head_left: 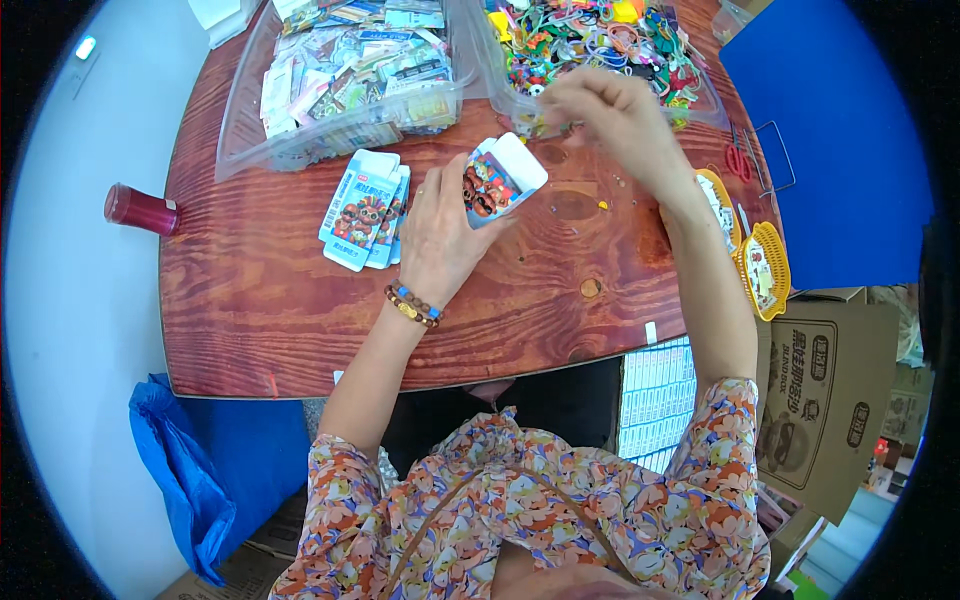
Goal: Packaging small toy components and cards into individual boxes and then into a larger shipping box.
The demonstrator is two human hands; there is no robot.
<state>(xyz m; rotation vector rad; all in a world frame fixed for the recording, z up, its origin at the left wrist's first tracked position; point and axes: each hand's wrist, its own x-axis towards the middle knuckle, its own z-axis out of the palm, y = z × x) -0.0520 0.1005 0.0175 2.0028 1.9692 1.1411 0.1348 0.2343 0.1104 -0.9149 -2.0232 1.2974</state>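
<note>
A small printed cardboard box point(491, 186) is held in my left hand point(438, 225), its white end flap standing up at the top right. My right hand point(625, 130) is raised at the near edge of a clear plastic bin of colourful small trinkets and cords point(610, 50). Its fingers are bent and pinched together; what they hold, if anything, I cannot make out. Left of my left hand lie several flattened printed boxes point(358, 215), stacked on the reddish wooden table point(300, 330).
A second clear bin point(330, 125) is filled with small flat packets. Yellow baskets point(767, 270) of small pieces and red-handled scissors point(738, 160) lie at the right edge. A red jar point(140, 210) is at the left. Below right stand stacked blue-white boxes point(657, 395) and a brown carton point(825, 390).
</note>
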